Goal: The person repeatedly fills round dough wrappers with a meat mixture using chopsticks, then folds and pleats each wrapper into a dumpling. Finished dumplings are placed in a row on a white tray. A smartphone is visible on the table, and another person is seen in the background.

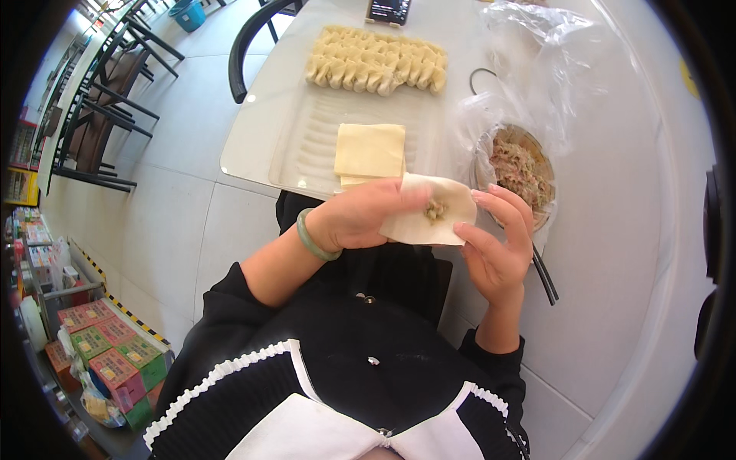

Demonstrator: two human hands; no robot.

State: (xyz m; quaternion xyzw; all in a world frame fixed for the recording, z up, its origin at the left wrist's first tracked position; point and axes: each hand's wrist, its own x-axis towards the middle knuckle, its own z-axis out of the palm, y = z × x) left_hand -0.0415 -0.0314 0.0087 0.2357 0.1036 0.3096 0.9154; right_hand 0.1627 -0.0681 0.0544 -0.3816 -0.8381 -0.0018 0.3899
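A square wonton wrapper (454,198) lies across my left hand (362,213), which holds it from its left side, the thumb over its top. A small dab of meat filling (435,211) sits near its middle. My right hand (503,247) pinches the wrapper's right edge between thumb and fingers. Just beyond my left hand is a stack of yellowish square wrappers (371,149) on a clear plastic tray (319,123). Rows of folded wontons (374,57) fill the tray's far end. Beyond my right hand stands a bowl (549,164) of minced filling (520,167).
Dark chopsticks (546,279) stick out from under the bowl's near side. Crumpled clear plastic bags (529,69) lie behind it. A phone (388,11) stands at the table's far side. A black chair (237,63) adjoins the table's left edge. Stacked boxes (115,351) sit at lower left.
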